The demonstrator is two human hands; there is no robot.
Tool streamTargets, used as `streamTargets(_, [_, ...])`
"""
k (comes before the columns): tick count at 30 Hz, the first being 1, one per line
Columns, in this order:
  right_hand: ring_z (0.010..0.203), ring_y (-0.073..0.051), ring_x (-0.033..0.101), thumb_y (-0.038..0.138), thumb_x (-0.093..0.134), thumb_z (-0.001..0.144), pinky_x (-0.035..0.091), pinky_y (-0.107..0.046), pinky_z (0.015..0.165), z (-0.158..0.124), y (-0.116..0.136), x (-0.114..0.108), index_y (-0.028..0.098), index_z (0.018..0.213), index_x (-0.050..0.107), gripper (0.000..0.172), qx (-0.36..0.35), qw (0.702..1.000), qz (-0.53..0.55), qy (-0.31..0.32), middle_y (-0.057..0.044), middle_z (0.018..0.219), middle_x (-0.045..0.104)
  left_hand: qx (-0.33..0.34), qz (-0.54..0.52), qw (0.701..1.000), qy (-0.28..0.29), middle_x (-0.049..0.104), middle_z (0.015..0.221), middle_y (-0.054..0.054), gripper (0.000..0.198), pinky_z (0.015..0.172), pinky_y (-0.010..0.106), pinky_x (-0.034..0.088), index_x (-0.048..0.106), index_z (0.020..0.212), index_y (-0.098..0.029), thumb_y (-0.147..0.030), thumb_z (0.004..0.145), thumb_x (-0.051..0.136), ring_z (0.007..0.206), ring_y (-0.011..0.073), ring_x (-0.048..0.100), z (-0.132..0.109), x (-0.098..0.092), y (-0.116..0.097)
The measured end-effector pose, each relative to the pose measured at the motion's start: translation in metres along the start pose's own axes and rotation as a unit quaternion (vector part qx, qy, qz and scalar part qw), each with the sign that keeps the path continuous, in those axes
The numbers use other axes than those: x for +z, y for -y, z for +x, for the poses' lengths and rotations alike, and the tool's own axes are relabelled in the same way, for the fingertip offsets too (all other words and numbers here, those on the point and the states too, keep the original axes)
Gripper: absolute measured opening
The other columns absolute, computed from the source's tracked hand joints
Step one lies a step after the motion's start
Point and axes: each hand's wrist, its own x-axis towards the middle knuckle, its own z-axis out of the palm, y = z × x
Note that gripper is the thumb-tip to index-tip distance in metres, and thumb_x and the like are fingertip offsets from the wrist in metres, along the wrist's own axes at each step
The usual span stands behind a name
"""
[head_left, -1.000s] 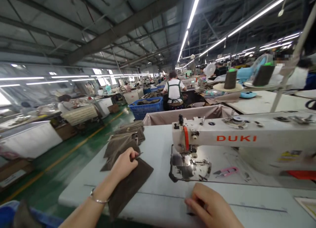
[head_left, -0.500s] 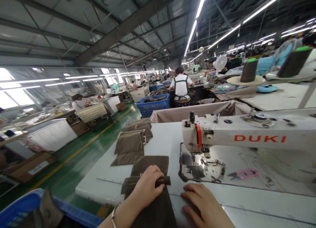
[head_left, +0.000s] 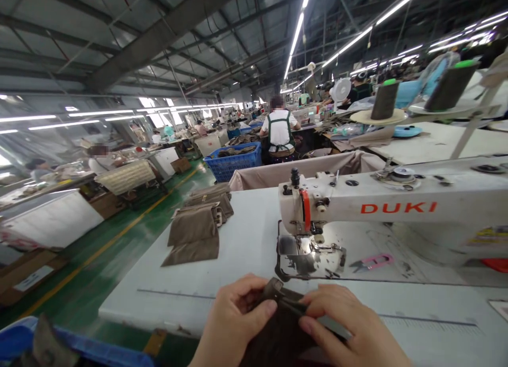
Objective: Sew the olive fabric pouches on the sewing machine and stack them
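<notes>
Between my two hands, at the table's front edge, is a dark olive-brown fabric piece (head_left: 273, 335) with a folded strip along its top. My left hand (head_left: 242, 316) is closed on its upper left corner, thumb on top. My right hand (head_left: 337, 322) pinches the strip's right part between thumb and fingers. The lower part of the fabric runs out of view. Just beyond my hands stands a white sewing machine (head_left: 381, 200) with its metal needle plate (head_left: 305, 256). Pink thread snips (head_left: 373, 261) lie on its bed.
Several brown fabric pieces (head_left: 194, 226) lie stacked at the table's far left. A blue basket (head_left: 95, 346) with fabric stands low at left. A pinkish cloth-lined bin (head_left: 262, 177) sits behind the table. Thread cones (head_left: 384, 102) stand at right. A co-worker (head_left: 280, 128) sits ahead.
My left hand has drawn the fabric towards me, off its flat place on the table. My right hand has come from the bare tabletop onto the strip. The view has shifted to the right.
</notes>
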Motion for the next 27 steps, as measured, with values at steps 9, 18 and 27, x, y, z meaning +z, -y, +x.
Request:
streamTargets(9, [0.076,-0.019,0.066,0.032,0.06,0.087,0.055,-0.028,0.067,-0.002,0.014,-0.013,0.03,0.078,0.063,0.01,0.042,0.998,0.026,-0.036,-0.001,0.085,0.069,-0.002,0.009,0.999,-0.051,0.065,0.077,0.003,0.018,0.069,0.024,0.046,0.07,0.082,-0.016,-0.033,0.078,0.068,0.076,0.0181,0.058,-0.006,0.011,0.0])
streamTargets(18, [0.069,-0.017,0.064,0.031,0.062,0.085,0.053,-0.027,0.062,-0.005,0.015,-0.014,0.029,0.074,0.059,0.011,0.06,0.997,0.024,-0.037,0.001,0.077,0.067,-0.006,0.017,0.999,-0.046,0.059,0.074,0.002,0.024,0.065,0.023,0.044,0.068,0.079,-0.016,-0.04,0.079,0.067,0.072,0.0163,0.053,-0.01,0.01,0.004])
streamTargets(27, [0.061,-0.015,0.061,0.031,0.059,0.085,0.049,-0.025,0.055,-0.007,0.009,-0.006,0.027,0.073,0.055,0.013,0.09,0.996,0.022,0.008,0.003,0.069,0.064,-0.023,0.086,0.995,-0.045,0.056,0.073,0.001,0.028,0.062,0.022,0.041,0.063,0.08,-0.017,-0.045,0.083,0.061,0.07,0.0151,0.05,-0.012,0.005,0.004])
